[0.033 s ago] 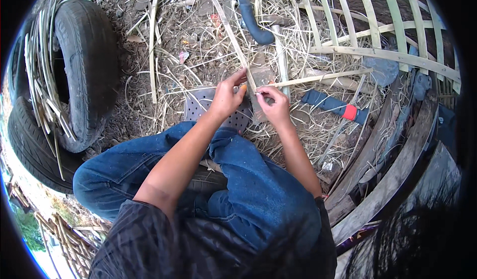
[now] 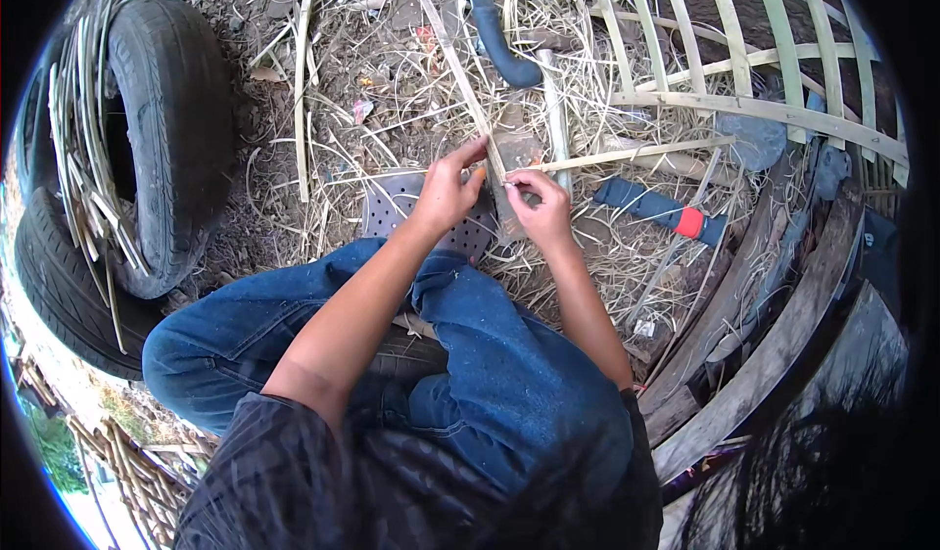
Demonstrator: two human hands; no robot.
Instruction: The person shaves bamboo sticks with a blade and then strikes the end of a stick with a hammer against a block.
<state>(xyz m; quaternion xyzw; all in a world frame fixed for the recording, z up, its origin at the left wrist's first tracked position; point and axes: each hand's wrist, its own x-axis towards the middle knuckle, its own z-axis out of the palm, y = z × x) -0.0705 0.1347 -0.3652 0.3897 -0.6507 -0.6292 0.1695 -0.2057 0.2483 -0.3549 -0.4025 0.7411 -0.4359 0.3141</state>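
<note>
A long, flat bamboo strip point(image 2: 446, 46) slants from the far edge to a spot before my knees. My left hand point(image 2: 450, 193) grips it near its close end, fingertips against its left side; an orange patch shows at the thumb. At that end a second bamboo strip point(image 2: 641, 153) meets it and runs off to the right. My right hand point(image 2: 540, 205) is closed in a pinch at the joint, on something small and dark that I cannot make out. Under the strip end is a flat greyish block point(image 2: 511, 225), partly hidden by my hands.
Tyres point(image 2: 181, 139) with a bundle of thin strips point(image 2: 83, 129) stand at left. A woven bamboo lattice point(image 2: 725, 100) fills the far right. Near my right hand lies a dark blue sheath-like thing with a red band point(image 2: 689, 222). A grey clog point(image 2: 387, 207), a dark curved handle point(image 2: 499, 46) and shavings lie around.
</note>
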